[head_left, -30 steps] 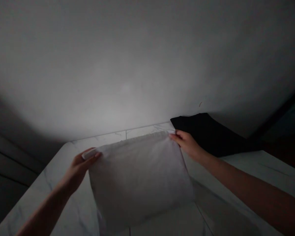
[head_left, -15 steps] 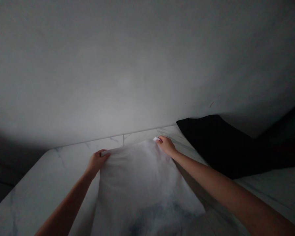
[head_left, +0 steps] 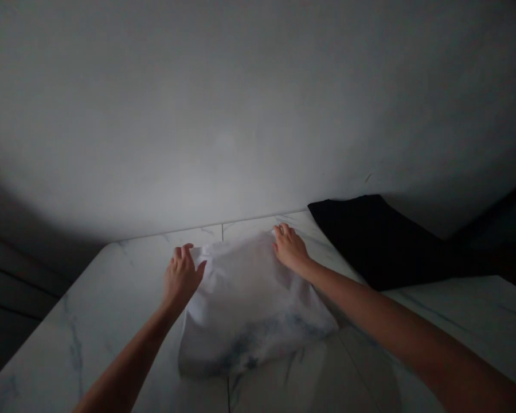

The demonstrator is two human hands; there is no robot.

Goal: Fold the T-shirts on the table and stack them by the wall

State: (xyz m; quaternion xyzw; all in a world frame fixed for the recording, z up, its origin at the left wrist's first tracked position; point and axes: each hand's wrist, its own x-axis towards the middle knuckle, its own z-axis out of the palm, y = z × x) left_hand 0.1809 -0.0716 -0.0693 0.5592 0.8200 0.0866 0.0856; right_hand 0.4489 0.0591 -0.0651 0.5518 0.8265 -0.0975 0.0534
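Observation:
A white cloth (head_left: 249, 298) with a smoky blue-grey pattern along its near part lies loosely on a marble-patterned table, with wrinkles near its far corners. At its far left corner is my left hand (head_left: 183, 275), open, thumb stretched away from the fingers and touching or just over the fabric. My right hand (head_left: 290, 246) rests at the far right corner, its bent fingers apart on the cloth's edge. I see no firm pinch there, though its fingertips partly hide the corner.
The marble-patterned table (head_left: 124, 298) has thin seams and meets a plain grey wall (head_left: 223, 115) at the back. A black cloth (head_left: 382, 246) lies on the right side, its far edge against the wall. Dark slatted panels (head_left: 17, 287) stand beyond the table's left edge.
The white cloth has moved away from me and come down on the table, its near edge now showing. Both hands have loosened their pinch and shifted slightly farther away.

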